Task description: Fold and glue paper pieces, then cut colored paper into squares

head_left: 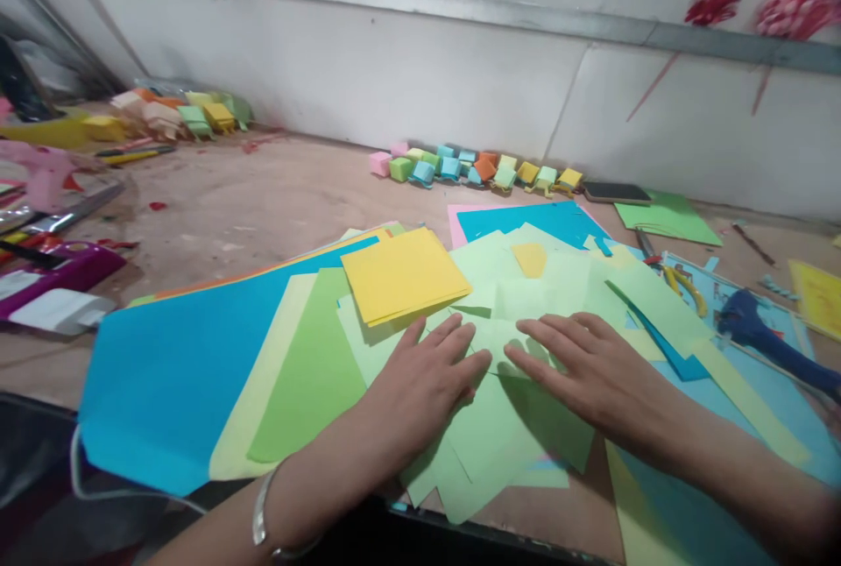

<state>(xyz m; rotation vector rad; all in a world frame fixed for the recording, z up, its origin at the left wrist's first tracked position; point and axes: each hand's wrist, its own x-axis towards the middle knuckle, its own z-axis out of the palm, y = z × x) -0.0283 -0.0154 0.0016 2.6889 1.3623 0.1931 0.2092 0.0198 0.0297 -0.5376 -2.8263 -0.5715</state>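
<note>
Pale green paper sheets lie overlapped in front of me near the table's front edge. My left hand rests palm down on them, fingers stretched out and apart. Opposite it, my right hand is also palm down with its fingers extended over a small pale green piece. A narrow strip of paper shows between the two hands; the palms hide the rest. Just beyond my left fingers lies a stack of yellow paper squares. Blue sheets and a bright green sheet spread to the left.
Small folded paper figures line the wall, beside a phone. Blue-handled scissors and yellow-handled pliers lie right. A pink glue gun and a white charger are left. A white cable hangs at the front edge.
</note>
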